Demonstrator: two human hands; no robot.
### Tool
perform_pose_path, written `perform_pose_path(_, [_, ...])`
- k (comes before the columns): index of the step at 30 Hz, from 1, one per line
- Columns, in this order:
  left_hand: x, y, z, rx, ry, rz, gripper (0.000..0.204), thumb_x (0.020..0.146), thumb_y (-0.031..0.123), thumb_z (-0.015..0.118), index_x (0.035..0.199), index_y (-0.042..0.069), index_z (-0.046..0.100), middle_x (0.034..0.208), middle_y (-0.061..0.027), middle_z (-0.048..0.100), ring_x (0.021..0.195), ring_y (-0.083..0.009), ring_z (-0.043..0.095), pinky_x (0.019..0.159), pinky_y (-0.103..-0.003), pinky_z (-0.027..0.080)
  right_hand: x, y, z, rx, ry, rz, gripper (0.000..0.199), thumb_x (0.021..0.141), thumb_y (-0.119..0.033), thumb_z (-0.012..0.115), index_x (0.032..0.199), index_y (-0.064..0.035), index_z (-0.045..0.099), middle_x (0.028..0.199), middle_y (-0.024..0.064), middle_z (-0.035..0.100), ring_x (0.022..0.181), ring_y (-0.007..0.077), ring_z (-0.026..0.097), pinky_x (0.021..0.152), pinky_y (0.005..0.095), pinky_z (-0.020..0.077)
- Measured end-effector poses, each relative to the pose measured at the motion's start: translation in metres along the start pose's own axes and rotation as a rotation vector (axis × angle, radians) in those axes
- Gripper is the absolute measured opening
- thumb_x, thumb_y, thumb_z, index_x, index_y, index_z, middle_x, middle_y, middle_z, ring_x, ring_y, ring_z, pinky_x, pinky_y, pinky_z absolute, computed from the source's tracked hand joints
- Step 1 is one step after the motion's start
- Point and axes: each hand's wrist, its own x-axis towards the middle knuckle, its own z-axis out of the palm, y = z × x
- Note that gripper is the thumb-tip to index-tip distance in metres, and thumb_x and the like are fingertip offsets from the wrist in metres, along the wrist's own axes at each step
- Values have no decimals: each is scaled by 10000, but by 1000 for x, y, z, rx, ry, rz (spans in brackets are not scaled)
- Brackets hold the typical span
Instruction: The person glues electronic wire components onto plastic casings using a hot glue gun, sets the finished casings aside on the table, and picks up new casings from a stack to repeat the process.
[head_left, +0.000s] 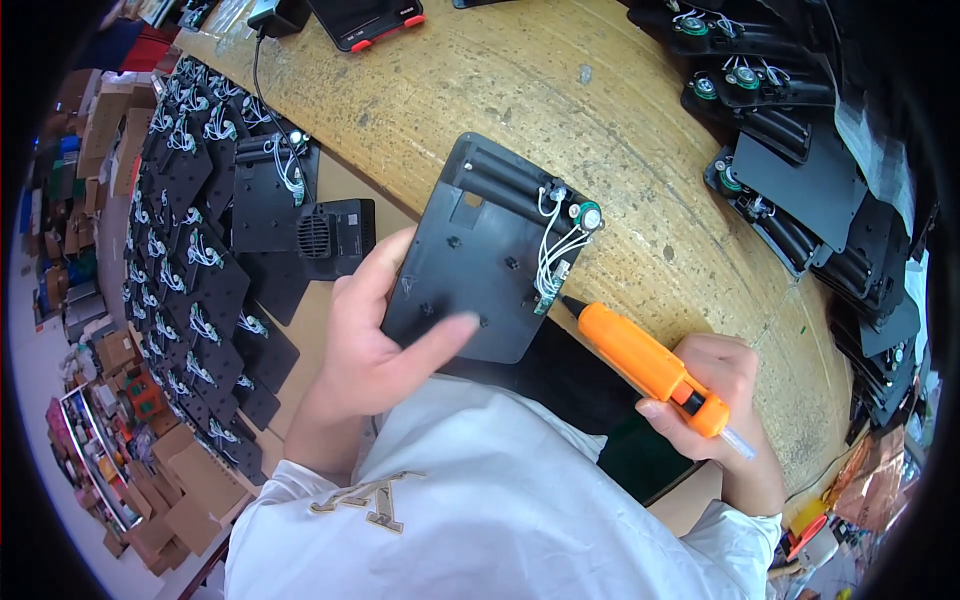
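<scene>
My left hand [375, 335] grips the left edge of a flat black plastic panel [450, 270], thumb on its face and the other fingers beneath. The panel is tilted, with a dark tube-like ridge along its top. White wires [553, 245] run from a round green-rimmed part [586, 215] at its upper right corner to a small green circuit board [546, 292] on its right edge. My right hand [715, 380] is wrapped round an orange hot glue gun [640, 355]. Its black nozzle is at the circuit board; whether it touches I cannot tell. A clear glue stick [738, 443] pokes out of its back end.
Many similar wired black panels [190, 270] lie in rows at the left. More are piled at the right [800, 190]. A black vented device [337, 238] with a cable sits left of my hand. A black and red device [365, 20] lies at the worn wooden table's [480, 80] far edge.
</scene>
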Motion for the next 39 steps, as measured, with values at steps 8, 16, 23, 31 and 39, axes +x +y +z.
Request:
perform_pose_path(8, [2,6,-19,255,-144,-97,457,800,-42,682,1236,-105,559,912,-103,726,778,-124,696,716,-229,528,-27,21,6,782,388,241,602,822,-572,628,866,26,678,810,132,686,744,246,698,640,333,565])
perform_pose_path(16, [7,4,-20,344,-173,-11,470,771,-40,697,1219,-106,571,872,-109,726,732,-116,700,652,-213,515,-2,18,13,391,252,108,542,887,-551,568,857,-18,662,702,107,653,564,235,644,528,338,528])
perform_pose_path(23, [7,1,-21,328,-185,-19,474,768,-45,694,1222,-107,571,900,-118,729,733,-115,698,661,-209,513,1,16,15,360,271,127,454,844,-462,618,753,-17,642,586,70,546,475,227,518,465,320,392])
perform_pose_path(31, [6,-2,-22,303,-172,-38,481,776,-40,693,1236,-102,567,917,-117,730,719,-104,691,656,-201,511,2,15,15,286,277,85,440,834,-458,638,735,-30,621,560,58,484,454,233,474,454,328,358])
perform_pose_path(39, [5,-3,-21,322,-167,-17,477,769,-36,699,1224,-106,572,903,-127,731,740,-123,706,662,-214,521,2,12,16,336,296,103,385,856,-404,625,789,-25,650,588,64,540,474,218,518,474,311,400])
